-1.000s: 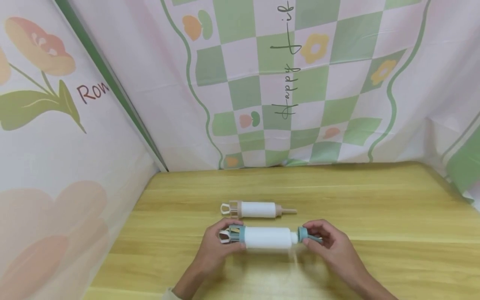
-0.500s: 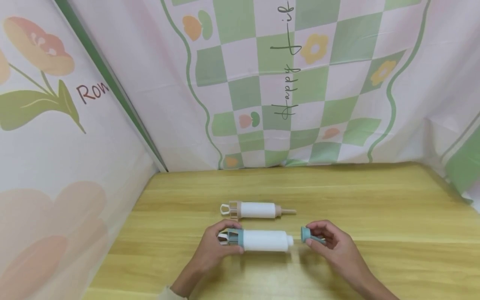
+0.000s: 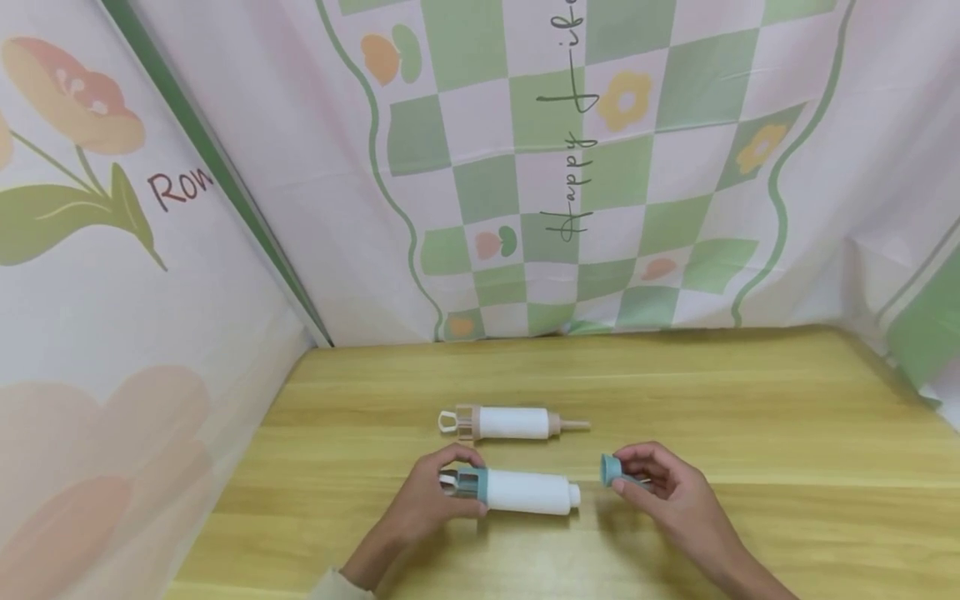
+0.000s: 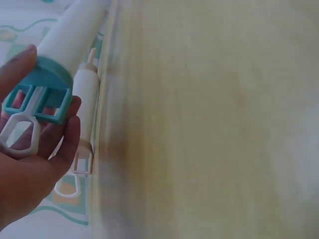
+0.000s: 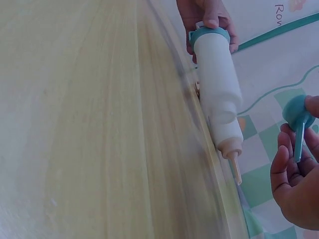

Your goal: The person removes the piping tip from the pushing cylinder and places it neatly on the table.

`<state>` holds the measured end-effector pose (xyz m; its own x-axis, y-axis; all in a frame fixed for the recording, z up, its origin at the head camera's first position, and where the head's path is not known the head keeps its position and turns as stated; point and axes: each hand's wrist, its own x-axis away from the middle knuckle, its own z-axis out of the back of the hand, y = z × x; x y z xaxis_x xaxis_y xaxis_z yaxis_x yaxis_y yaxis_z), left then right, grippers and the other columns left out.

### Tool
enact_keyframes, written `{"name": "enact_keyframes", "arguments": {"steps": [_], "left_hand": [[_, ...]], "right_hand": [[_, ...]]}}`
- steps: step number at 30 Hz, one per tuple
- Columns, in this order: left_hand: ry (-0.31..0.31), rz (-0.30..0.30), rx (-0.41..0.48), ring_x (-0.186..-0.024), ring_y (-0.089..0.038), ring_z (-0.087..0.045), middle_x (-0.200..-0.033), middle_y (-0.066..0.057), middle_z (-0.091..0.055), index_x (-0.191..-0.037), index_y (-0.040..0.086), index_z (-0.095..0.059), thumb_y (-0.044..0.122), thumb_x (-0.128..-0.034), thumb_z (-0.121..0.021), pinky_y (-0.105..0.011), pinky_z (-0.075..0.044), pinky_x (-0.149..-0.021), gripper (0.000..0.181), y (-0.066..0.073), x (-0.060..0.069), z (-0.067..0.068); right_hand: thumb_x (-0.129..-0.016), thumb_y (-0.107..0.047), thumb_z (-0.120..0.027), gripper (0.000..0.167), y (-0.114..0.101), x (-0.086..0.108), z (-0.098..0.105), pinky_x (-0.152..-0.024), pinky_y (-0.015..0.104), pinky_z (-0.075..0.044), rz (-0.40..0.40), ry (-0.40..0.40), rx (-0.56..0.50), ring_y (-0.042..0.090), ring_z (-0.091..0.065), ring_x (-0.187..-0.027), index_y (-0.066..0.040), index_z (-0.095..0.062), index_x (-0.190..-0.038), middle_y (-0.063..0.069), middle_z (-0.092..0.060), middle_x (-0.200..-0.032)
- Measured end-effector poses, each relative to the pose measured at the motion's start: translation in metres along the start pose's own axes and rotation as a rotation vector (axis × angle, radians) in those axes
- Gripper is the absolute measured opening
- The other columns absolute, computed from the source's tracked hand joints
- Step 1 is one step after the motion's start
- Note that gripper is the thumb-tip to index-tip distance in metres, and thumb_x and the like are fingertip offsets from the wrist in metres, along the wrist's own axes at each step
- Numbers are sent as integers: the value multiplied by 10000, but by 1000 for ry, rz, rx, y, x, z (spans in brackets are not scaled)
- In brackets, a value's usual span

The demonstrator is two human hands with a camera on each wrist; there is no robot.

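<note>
My left hand (image 3: pixel 435 493) grips the teal collar (image 3: pixel 472 484) of a white cylinder (image 3: pixel 528 492), thumb on the near side and fingers on the far side. A white loop handle (image 4: pixel 21 134) sticks out of that collar toward the palm. The cylinder's narrow neck (image 3: pixel 574 496) is uncovered and points right. Apart from it, my right hand (image 3: pixel 675 500) pinches a teal nozzle cap (image 3: pixel 610 471), its wide mouth facing the neck; the cap's thin spout (image 5: pixel 299 142) shows in the right wrist view.
A smaller white cylinder (image 3: pixel 513 422) with pinkish-beige ends and a thin spout lies on the wooden table (image 3: pixel 750 417), just beyond the teal-collared one. Patterned curtains (image 3: pixel 480 183) hang behind the table and along its left side.
The teal cap has parted from the neck. My left hand has brought the cylinder slightly nearer and left, its neck end tilting toward the near edge. My right hand still holds the cap.
</note>
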<state>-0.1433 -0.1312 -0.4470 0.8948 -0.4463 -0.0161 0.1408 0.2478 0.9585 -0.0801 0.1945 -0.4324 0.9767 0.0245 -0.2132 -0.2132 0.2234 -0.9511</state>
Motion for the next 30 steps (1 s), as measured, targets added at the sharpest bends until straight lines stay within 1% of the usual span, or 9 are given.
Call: {"name": "enact_keyframes", "arguments": {"steps": [4, 8, 12, 18, 24, 30], "left_hand": [[9, -5, -24, -929, -242, -617, -1092, -54, -643, -1091, 162, -660, 23, -698, -869, -386, -535, -786, 467, -4, -4, -1], [17, 0, -37, -912, -226, -607, -1045, -26, -650, -1081, 168, -659, 32, -693, -873, -373, -526, -773, 464, -4, -8, -3], [23, 7, -59, -914, -226, -602, -1010, -22, -655, -1067, 146, -657, 11, -677, -872, -368, -521, -799, 465, -3, -8, -3], [29, 3, -84, -918, -221, -596, -1017, -19, -650, -1061, 111, -647, -30, -680, -854, -374, -514, -816, 456, -4, -7, -1], [29, 2, -99, -920, -222, -592, -1019, -17, -648, -1053, 98, -639, -55, -672, -847, -363, -504, -826, 460, -5, -8, -1], [9, 22, -95, -907, -232, -591, -1005, -30, -640, -1068, 91, -632, -55, -675, -837, -364, -515, -807, 467, -5, -7, 1]], "right_hand": [[-915, -41, -717, 285, 0, 0, 2, -778, 243, -557, -7, -3, 15, 138, -658, -930, 42, -603, -1163, 100, -697, -1037], [-914, -33, -715, 275, 0, 0, 3, -768, 243, -558, -5, 1, 24, 120, -656, -924, 37, -607, -1157, 88, -700, -1033], [-913, -29, -713, 272, 1, -1, 1, -762, 256, -561, -3, -12, 12, 132, -657, -923, 38, -606, -1153, 86, -700, -1031], [-918, -50, -716, 273, 2, 0, -1, -751, 263, -564, -29, -18, 7, 144, -657, -915, 35, -608, -1154, 90, -697, -1024], [-916, -61, -721, 287, 1, 1, -1, -764, 257, -559, -40, -21, 13, 149, -657, -922, 33, -606, -1162, 103, -694, -1038], [-906, -59, -730, 297, 0, 0, -2, -776, 252, -556, -45, -21, 18, 152, -659, -924, 32, -607, -1160, 110, -693, -1047]]}}
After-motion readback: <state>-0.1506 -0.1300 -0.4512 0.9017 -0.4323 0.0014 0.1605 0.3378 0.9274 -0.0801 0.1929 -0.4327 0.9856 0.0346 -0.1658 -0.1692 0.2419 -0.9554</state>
